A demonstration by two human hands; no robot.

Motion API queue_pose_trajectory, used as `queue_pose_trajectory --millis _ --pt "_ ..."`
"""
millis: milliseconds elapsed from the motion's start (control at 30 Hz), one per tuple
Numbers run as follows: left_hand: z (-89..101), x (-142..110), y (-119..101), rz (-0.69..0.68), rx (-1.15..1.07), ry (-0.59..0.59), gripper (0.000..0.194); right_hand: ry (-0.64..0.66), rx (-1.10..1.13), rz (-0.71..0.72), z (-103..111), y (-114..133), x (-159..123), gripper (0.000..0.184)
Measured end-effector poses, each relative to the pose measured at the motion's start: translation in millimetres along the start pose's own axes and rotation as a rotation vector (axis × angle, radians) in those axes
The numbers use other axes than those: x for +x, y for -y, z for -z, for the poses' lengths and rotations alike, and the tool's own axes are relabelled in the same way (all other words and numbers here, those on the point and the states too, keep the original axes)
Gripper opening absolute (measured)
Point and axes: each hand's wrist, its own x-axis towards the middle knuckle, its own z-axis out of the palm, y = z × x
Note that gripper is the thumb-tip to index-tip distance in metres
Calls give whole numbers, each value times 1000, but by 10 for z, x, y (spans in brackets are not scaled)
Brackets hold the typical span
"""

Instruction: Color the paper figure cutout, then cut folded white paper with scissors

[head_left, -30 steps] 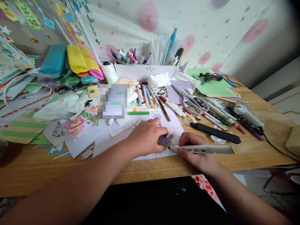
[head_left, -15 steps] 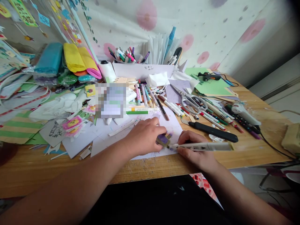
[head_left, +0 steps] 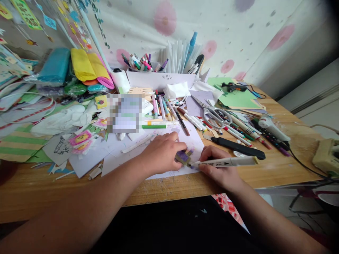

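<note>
My left hand point(head_left: 162, 152) rests on a white sheet of paper point(head_left: 196, 139) near the table's front edge, its fingers closed on a small purple-coloured cutout piece point(head_left: 183, 156). My right hand point(head_left: 219, 171) grips a long white marker point(head_left: 227, 162), lying nearly level, with its tip touching the right edge of that piece. Purple marks show on the sheet around the piece.
Behind my hands lie several loose markers point(head_left: 169, 109), scissors point(head_left: 212, 112), a black utility knife point(head_left: 238, 147) and a glue gun point(head_left: 271, 127) with its cord. Paper scraps point(head_left: 79, 141) cover the left side. A white box of pens point(head_left: 159, 76) stands at the back. A power strip point(head_left: 327, 157) sits far right.
Both hands stay at the same spot on the sheet; the marker has shifted only slightly against the piece. The view has drifted a little.
</note>
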Motion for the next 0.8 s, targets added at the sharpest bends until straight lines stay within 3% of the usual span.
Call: queue_pose_trajectory --millis 800 --pt "5 -4 6 -1 0 -1 29 -48 -10 -12 -14 33 36 14"
